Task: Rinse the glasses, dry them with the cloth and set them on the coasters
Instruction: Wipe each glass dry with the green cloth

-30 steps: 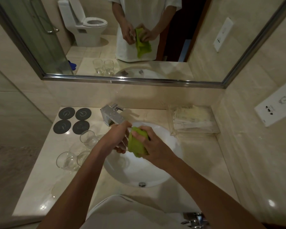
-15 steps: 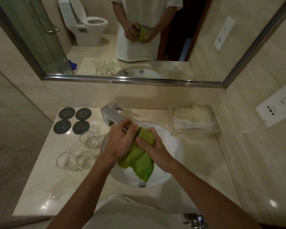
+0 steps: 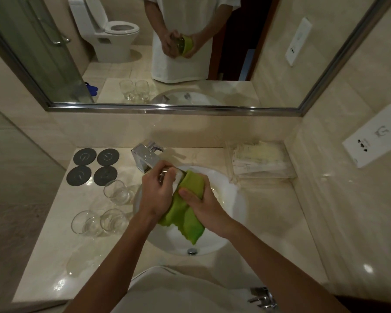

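Over the white sink (image 3: 233, 213), my left hand (image 3: 156, 193) grips a clear glass (image 3: 175, 176), mostly hidden by my fingers. My right hand (image 3: 203, 206) presses a green cloth (image 3: 187, 213) against the glass's open end; the cloth's loose part hangs down into the basin. Three more clear glasses stand on the counter left of the sink: one (image 3: 115, 192) near the basin rim and two (image 3: 84, 222) (image 3: 113, 221) side by side nearer me. Several round dark coasters (image 3: 85, 156) lie bare at the back left corner.
A chrome tap (image 3: 145, 158) stands behind the sink, just beyond my left hand. A clear tray of packets (image 3: 260, 161) sits at the back right. Water is pooled on the counter (image 3: 81, 263) at the front left. A mirror (image 3: 190, 53) covers the wall behind.
The bunched cloth has unfolded and now hangs into the basin. My right hand has shifted around the glass's end while my left hand keeps holding it.
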A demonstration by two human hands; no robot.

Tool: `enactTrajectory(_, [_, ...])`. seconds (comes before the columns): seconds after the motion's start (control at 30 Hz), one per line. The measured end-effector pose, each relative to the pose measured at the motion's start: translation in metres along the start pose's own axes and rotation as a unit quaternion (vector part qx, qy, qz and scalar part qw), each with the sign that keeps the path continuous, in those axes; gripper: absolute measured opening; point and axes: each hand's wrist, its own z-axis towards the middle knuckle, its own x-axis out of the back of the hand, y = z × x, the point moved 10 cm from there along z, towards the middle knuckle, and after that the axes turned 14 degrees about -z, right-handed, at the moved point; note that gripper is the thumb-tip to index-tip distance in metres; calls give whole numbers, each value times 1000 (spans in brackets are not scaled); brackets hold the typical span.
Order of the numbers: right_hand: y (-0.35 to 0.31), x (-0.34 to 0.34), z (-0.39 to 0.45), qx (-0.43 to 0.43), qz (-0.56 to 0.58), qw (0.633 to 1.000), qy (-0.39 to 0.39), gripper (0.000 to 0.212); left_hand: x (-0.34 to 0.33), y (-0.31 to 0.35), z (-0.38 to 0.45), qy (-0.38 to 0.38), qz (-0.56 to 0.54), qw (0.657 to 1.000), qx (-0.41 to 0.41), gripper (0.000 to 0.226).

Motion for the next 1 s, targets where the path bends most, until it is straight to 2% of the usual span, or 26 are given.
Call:
enactTrajectory(0.1, [-11, -1, -1, 43, -58, 995, 70, 59, 8, -12, 1, 55, -20, 997, 55, 30])
enactTrajectory(0.2, [-16, 1, -4, 68, -70, 982, 159, 28, 13, -16, -3, 109, -34, 989, 98, 32])
enactTrajectory(0.23, [-17, 2, -6, 73, -81, 976, 190, 24, 14, -17, -4, 127, -43, 985, 111, 33])
enactTrajectory(0.37, [-15, 5, -19, 124, -169, 932, 295, 50, 22, -25, -6, 180, -91, 964, 173, 36])
enactTrajectory(0.47, [-21, 8, -23, 161, -212, 906, 330, 63, 23, -23, -6, 175, -90, 965, 175, 34])
enactTrajectory(0.57, [-30, 11, -16, 207, -252, 899, 294, 64, 21, -16, -5, 153, -83, 971, 163, 28])
enactTrajectory(0.67, [-39, 10, -7, 226, -304, 902, 207, 66, 14, -2, -2, 104, -40, 986, 125, 26])
enactTrajectory(0.77, [-41, 16, 3, 194, -255, 940, 121, 74, 10, 11, 1, 51, -1, 995, 83, 22])
enactTrajectory(0.87, [-26, 18, 12, 126, -176, 976, 34, 70, -2, 8, 7, -46, 71, 992, 95, 31])
enactTrajectory(0.93, [-18, 22, 10, 102, -156, 982, 39, 69, -8, -2, 7, -108, 99, 980, 132, 47])
enactTrajectory(1.0, [-15, 26, 6, 98, -128, 984, 70, 71, -15, -5, 7, -151, 71, 974, 153, 53])
